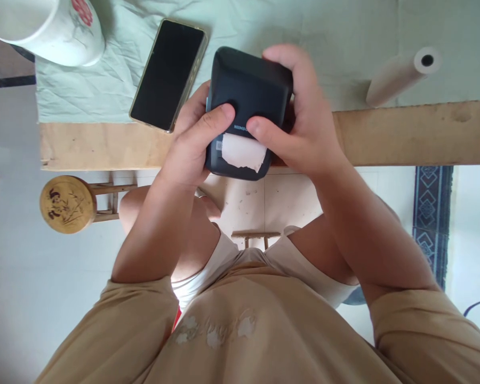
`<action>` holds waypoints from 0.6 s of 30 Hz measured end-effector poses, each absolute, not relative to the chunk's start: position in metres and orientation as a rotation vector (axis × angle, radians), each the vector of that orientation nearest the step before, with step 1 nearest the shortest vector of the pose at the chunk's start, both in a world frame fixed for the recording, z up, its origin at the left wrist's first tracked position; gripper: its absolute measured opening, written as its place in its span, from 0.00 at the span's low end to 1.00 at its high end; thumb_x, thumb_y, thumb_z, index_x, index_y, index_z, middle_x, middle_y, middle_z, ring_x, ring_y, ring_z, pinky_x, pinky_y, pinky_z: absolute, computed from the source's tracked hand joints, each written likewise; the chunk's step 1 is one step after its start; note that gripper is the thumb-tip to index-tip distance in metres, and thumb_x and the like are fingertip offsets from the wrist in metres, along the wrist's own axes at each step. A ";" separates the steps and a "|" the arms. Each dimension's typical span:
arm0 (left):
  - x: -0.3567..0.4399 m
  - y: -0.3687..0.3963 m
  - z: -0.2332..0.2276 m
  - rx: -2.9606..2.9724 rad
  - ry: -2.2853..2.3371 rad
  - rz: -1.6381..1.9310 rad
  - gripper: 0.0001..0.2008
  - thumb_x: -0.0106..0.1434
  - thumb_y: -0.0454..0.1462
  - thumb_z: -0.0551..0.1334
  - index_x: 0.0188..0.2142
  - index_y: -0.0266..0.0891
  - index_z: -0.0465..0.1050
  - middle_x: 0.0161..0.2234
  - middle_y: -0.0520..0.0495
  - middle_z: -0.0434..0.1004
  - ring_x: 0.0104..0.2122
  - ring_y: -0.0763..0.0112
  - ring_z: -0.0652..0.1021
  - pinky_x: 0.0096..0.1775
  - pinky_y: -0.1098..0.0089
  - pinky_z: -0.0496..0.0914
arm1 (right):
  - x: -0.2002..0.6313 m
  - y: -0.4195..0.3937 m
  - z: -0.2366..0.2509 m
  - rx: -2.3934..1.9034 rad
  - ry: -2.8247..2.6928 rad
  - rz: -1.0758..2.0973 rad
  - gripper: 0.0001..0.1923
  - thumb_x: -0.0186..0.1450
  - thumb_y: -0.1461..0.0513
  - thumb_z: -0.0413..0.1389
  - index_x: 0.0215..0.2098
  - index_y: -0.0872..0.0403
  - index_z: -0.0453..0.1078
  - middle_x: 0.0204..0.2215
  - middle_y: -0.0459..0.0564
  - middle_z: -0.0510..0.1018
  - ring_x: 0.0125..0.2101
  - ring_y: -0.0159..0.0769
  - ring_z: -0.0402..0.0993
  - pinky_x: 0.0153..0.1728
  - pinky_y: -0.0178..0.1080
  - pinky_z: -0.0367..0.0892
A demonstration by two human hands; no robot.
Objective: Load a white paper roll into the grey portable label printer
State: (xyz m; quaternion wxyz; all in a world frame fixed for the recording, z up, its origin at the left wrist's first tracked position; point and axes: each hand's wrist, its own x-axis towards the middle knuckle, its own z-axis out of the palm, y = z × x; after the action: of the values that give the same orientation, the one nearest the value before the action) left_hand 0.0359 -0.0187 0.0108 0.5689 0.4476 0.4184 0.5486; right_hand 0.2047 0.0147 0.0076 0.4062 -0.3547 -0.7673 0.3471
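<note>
A small dark blue label printer (pixel 251 90) is held over the table's near edge, with a torn strip of white paper (pixel 244 152) sticking out of its slot. My left hand (pixel 192 144) grips the printer's left side, thumb pressed on its top. My right hand (pixel 304 117) wraps the right side and the far corner, thumb lying on the top near the slot. Both thumbs nearly meet above the paper.
A black smartphone (pixel 168 72) lies face up on the pale green cloth (pixel 344 32) left of the printer. A white mug with a red flower (pixel 52 29) stands at far left. A paper roll (pixel 404 74) lies at right. A wooden table edge (pixel 416 133) and a round wooden stool (pixel 67 204) are below.
</note>
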 end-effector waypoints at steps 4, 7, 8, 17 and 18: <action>0.042 -0.018 0.002 1.078 0.960 1.421 0.21 0.63 0.55 0.54 0.38 0.43 0.75 0.27 0.48 0.69 0.23 0.72 0.71 0.23 0.70 0.58 | 0.207 0.013 0.008 -0.884 -1.947 0.830 0.27 0.62 0.53 0.56 0.55 0.54 0.56 0.56 0.50 0.68 0.54 0.32 0.68 0.57 0.40 0.67; 0.038 -0.013 -0.004 1.135 0.884 1.395 0.22 0.61 0.55 0.57 0.40 0.42 0.75 0.27 0.47 0.70 0.24 0.71 0.71 0.23 0.69 0.59 | 0.209 0.011 0.009 -0.868 -1.958 0.808 0.27 0.63 0.53 0.56 0.55 0.56 0.56 0.56 0.52 0.68 0.54 0.33 0.68 0.58 0.40 0.66; 0.036 -0.012 -0.005 1.154 0.862 1.349 0.21 0.59 0.54 0.60 0.41 0.41 0.75 0.28 0.47 0.72 0.26 0.71 0.72 0.25 0.69 0.61 | 0.209 0.009 0.010 -0.868 -1.954 0.800 0.26 0.63 0.54 0.56 0.55 0.55 0.57 0.55 0.51 0.68 0.55 0.33 0.68 0.58 0.41 0.66; 0.031 -0.011 0.000 1.145 0.807 1.290 0.19 0.55 0.53 0.65 0.37 0.44 0.74 0.29 0.51 0.77 0.29 0.72 0.73 0.27 0.70 0.65 | 0.209 0.015 0.004 -0.736 -1.931 0.773 0.28 0.63 0.52 0.56 0.54 0.62 0.58 0.50 0.55 0.69 0.50 0.33 0.69 0.54 0.39 0.66; 0.032 -0.011 0.000 1.140 0.810 1.294 0.19 0.55 0.53 0.65 0.37 0.43 0.74 0.29 0.51 0.77 0.29 0.71 0.73 0.27 0.70 0.66 | 0.210 0.016 0.003 -0.718 -1.934 0.774 0.30 0.63 0.51 0.56 0.54 0.64 0.58 0.50 0.56 0.69 0.49 0.32 0.68 0.54 0.39 0.67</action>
State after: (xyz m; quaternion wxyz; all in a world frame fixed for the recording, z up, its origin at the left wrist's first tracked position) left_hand 0.0320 -0.0114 -0.0004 0.5794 0.4877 0.3463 0.5536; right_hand 0.2095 0.0159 0.0033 0.4523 -0.2906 -0.7828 0.3132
